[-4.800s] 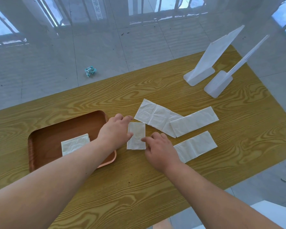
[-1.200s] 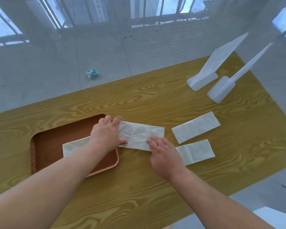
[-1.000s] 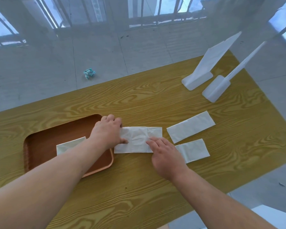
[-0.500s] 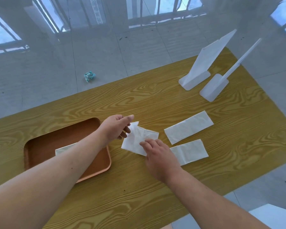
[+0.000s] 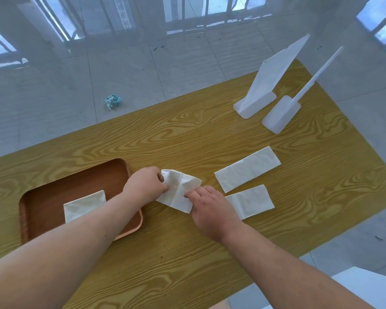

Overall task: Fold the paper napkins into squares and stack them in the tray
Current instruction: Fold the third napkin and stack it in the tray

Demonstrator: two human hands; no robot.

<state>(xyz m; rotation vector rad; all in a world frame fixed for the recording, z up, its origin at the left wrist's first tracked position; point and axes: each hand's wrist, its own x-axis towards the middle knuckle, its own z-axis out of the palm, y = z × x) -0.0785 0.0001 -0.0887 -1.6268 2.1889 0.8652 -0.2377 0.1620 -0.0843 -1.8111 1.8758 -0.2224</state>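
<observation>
A white paper napkin (image 5: 178,190) lies half folded and creased on the wooden table (image 5: 210,134), just right of the brown tray (image 5: 42,197). My left hand (image 5: 146,185) pinches its upper left corner. My right hand (image 5: 210,208) presses its right edge down with the fingertips. A folded square napkin (image 5: 83,205) rests inside the tray, partly covered by my left forearm. Two flat napkin strips lie to the right: a longer strip (image 5: 247,169) and a shorter strip (image 5: 251,200) below it.
Two white plastic stands (image 5: 257,103) (image 5: 281,115) sit at the table's far right. A crumpled teal wrapper (image 5: 113,101) lies on the tiled floor beyond the table. A white surface (image 5: 366,286) shows at the lower right corner.
Since the oldest frame a square napkin went into the tray. A long strip was drawn in, flattened, then its left end was lifted and folded over to the right.
</observation>
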